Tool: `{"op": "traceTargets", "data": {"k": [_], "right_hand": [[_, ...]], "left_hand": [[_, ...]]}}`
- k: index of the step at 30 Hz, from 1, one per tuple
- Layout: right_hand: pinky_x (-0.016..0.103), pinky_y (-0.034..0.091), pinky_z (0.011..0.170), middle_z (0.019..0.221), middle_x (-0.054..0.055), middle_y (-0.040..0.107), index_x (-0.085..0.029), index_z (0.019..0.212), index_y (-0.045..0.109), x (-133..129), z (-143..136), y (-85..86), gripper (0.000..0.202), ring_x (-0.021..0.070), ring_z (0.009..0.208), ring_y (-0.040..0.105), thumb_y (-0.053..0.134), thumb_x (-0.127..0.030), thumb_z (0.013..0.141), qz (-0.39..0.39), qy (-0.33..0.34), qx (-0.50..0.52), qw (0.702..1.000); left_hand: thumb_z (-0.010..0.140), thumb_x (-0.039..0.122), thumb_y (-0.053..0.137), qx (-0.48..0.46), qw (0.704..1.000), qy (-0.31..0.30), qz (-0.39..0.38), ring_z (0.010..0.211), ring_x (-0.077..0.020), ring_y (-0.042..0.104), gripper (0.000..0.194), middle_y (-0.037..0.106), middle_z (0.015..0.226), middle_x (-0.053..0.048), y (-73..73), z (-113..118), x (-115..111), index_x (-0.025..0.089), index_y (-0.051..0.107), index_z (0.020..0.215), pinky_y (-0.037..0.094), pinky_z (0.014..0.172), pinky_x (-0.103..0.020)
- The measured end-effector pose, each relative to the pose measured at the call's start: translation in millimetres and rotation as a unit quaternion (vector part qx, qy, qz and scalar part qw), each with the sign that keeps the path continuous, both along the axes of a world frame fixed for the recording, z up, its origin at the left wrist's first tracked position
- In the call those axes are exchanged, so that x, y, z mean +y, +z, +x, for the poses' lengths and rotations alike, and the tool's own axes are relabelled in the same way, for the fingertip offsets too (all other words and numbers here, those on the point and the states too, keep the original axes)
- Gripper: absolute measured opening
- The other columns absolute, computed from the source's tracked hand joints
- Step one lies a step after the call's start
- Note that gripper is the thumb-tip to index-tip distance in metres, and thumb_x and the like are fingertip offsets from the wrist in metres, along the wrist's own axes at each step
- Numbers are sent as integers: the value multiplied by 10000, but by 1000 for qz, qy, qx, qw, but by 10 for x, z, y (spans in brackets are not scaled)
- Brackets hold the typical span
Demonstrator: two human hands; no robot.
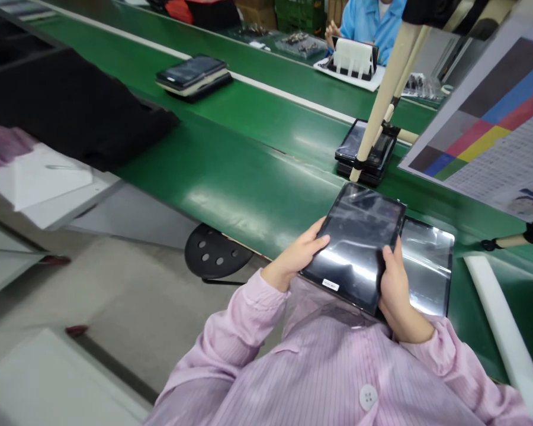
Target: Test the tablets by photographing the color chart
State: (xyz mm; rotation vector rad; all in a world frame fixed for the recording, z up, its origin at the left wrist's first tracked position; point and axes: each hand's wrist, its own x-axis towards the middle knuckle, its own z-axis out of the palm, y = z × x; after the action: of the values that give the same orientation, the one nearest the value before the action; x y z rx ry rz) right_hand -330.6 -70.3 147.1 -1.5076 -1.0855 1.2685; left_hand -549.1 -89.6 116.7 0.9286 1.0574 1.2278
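A black tablet (357,242) with a glossy, film-covered screen and a small white label on its near edge is held in front of my chest. My left hand (299,251) grips its left edge, thumb on the screen. On the right edge my right hand (395,284) is closed around it, thumb also on the front. Partly behind it, to the right, a second tablet (429,266) lies on the green bench. Beyond the held tablet, a stack of tablets (366,148) stands behind a cream pole.
Another tablet stack (193,76) sits on the green belt (266,127). Cream poles (386,89) carry a printed colour chart (493,127) at right. A white foam strip (501,331) lies on the bench. A black stool (217,251) stands below. Across, a person in blue (373,23) sits.
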Motion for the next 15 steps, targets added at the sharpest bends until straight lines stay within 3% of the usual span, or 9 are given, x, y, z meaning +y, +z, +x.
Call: {"op": "traceTargets", "data": {"k": [4, 6, 9, 11, 13, 15], "right_hand": [[474, 79, 1398, 1823, 57, 120, -174, 1733, 141, 33, -408, 120, 1129, 238, 1701, 115, 565, -741, 854, 7, 102, -18, 995], [441, 45, 1398, 1830, 55, 1, -145, 1738, 65, 126, -713, 130, 1192, 215, 1709, 8, 565, -765, 852, 0, 169, -20, 985], [402, 5, 1393, 1820, 68, -117, -105, 1731, -36, 326, -1196, 68, 1183, 185, 1701, -88, 564, -705, 908, -32, 245, -15, 969], [397, -16, 1387, 1810, 86, -159, -85, 1725, -71, 452, -1472, -7, 1165, 182, 1693, -130, 568, -662, 940, -57, 275, -17, 960], [388, -25, 1381, 1802, 111, -183, -57, 1717, -90, 543, -1673, -82, 1166, 187, 1685, -154, 570, -646, 958, -82, 292, -20, 953], [384, -11, 1380, 1798, 135, -181, -36, 1714, -78, 600, -1772, -132, 1174, 202, 1687, -137, 580, -650, 960, -110, 307, -17, 945]], "left_hand": [[824, 615, 812, 88, 993, 71, -27, 1552, -372, 462, 867, 546, 1652, -80, 64, -521, -110, 221, 574, 1559, 314, 1324, -478], [808, 593, 819, 120, 986, 105, -41, 1493, -368, 531, 838, 616, 1586, -80, 68, -874, -117, 231, 597, 1531, 390, 1281, -485], [775, 575, 834, 138, 979, 125, -80, 1231, -332, 708, 823, 738, 1406, -75, 40, -1386, -38, 251, 615, 1499, 585, 1053, -428], [749, 558, 849, 151, 974, 132, -102, 1036, -280, 753, 835, 782, 1292, -58, -1, -1647, 47, 258, 617, 1493, 623, 882, -356], [711, 543, 869, 164, 970, 136, -119, 978, -261, 753, 857, 792, 1254, -56, -61, -1823, 138, 257, 627, 1482, 620, 832, -330], [673, 552, 882, 181, 965, 133, -138, 1052, -290, 748, 888, 785, 1286, -78, -128, -1933, 232, 242, 640, 1468, 623, 905, -367]]}}
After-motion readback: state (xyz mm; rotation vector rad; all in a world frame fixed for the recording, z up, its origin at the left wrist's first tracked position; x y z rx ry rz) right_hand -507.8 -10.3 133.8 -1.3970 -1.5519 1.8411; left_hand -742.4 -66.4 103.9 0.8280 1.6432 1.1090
